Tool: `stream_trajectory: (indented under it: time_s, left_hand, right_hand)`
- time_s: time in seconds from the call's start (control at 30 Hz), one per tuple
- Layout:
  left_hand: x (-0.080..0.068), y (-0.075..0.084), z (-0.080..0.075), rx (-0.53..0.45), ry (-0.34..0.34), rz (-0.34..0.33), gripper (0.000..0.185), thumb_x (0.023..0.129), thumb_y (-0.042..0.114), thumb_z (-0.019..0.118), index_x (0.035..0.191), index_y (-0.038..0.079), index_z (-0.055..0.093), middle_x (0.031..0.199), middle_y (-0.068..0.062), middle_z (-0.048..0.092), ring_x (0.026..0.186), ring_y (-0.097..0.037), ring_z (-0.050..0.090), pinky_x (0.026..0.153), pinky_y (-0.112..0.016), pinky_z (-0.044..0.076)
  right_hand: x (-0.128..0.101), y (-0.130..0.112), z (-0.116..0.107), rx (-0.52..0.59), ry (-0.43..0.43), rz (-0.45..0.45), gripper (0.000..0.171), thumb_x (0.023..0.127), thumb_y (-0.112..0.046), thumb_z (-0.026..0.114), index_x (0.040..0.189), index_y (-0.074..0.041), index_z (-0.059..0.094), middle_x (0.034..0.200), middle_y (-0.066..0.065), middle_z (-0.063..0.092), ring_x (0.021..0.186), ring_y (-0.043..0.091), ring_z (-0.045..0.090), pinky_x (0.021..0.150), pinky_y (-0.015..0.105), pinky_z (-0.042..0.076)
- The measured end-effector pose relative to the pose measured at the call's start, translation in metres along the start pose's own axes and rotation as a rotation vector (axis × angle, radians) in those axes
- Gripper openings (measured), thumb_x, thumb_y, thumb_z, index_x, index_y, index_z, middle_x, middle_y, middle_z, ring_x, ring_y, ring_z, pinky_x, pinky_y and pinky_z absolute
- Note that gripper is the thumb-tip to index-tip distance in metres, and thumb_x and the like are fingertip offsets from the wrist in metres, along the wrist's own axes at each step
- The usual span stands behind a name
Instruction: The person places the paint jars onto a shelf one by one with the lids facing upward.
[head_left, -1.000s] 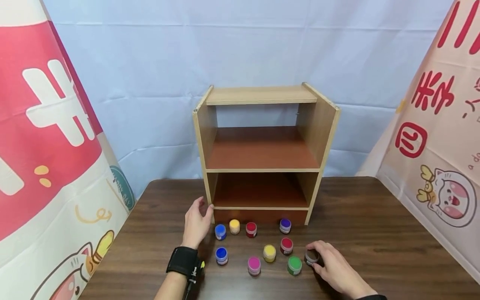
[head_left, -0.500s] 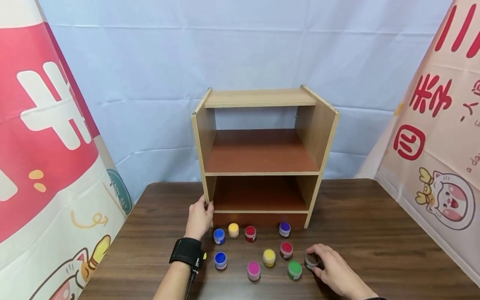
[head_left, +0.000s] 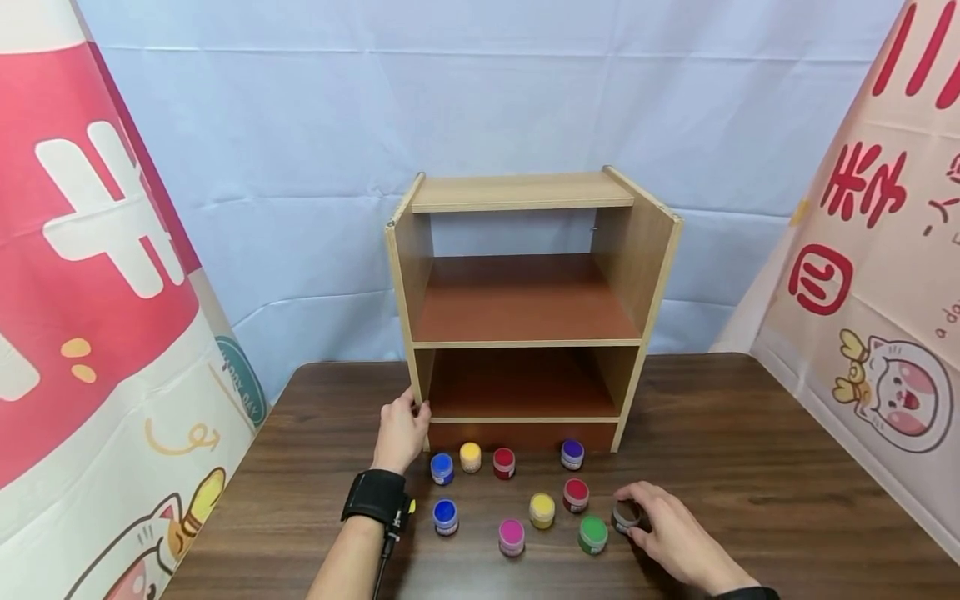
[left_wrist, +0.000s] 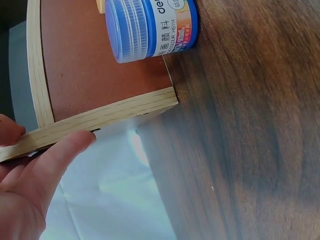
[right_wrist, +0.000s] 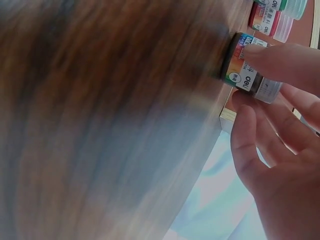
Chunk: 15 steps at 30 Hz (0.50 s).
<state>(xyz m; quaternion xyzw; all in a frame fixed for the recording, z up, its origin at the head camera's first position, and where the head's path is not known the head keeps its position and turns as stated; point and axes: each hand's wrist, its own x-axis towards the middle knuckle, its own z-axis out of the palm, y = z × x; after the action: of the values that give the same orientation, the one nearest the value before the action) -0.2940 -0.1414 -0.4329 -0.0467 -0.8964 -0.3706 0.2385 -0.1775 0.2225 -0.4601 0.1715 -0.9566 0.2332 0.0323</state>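
Note:
A small wooden shelf unit point(head_left: 517, 342) with reddish-brown boards stands on the table. My left hand point(head_left: 400, 433) grips the lower front edge of its left side panel point(left_wrist: 100, 116); the left wrist view has fingers on both sides of that edge. Near the table's front right, my right hand point(head_left: 671, 533) holds a dark-coloured paint jar point(head_left: 625, 518) between thumb and fingers. The right wrist view shows the thumb against this jar's label point(right_wrist: 242, 62). The jar stands upright on the table. A green paint jar point(head_left: 593, 534) is just left of it.
Several more paint jars stand before the shelf: blue point(head_left: 442, 468), darker blue point(head_left: 446, 517), pale yellow point(head_left: 470, 457), red point(head_left: 504, 462), magenta point(head_left: 512, 537), yellow point(head_left: 542, 510), another red point(head_left: 576, 495) and purple point(head_left: 572, 453). Cloth hangs behind the table point(head_left: 750, 450) and at both sides.
My left hand has moved from beside the shelf's left panel to gripping its edge. My right hand stays at the dark jar. The view shifts slightly.

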Motion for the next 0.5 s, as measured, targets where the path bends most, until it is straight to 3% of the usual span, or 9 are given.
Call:
stream_trajectory:
  time_s: [0.2, 0.5]
  left_hand:
    - [0.0013, -0.0007, 0.0008, 0.002, 0.005, 0.004, 0.014, 0.084, 0.013, 0.056, 0.093, 0.005, 0.063, 0.07, -0.009, 0.065, 0.061, -0.014, 0.058, 0.053, -0.026, 0.046]
    - [-0.0006, -0.0016, 0.0016, 0.016, -0.009, 0.001, 0.018, 0.085, 0.014, 0.055, 0.1, 0.005, 0.062, 0.075, -0.012, 0.066, 0.061, -0.015, 0.059, 0.052, -0.027, 0.046]
  right_hand:
    - [-0.0003, 0.0004, -0.0002, -0.007, 0.006, -0.002, 0.036, 0.072, -0.008, 0.07, 0.106, -0.013, 0.057, 0.102, -0.004, 0.058, 0.095, 0.016, 0.056, 0.075, 0.03, 0.046]
    - [-0.0013, -0.0005, 0.0007, -0.01, 0.009, -0.004, 0.036, 0.073, -0.008, 0.069, 0.106, -0.014, 0.057, 0.102, -0.005, 0.058, 0.095, 0.013, 0.056, 0.075, 0.029, 0.046]
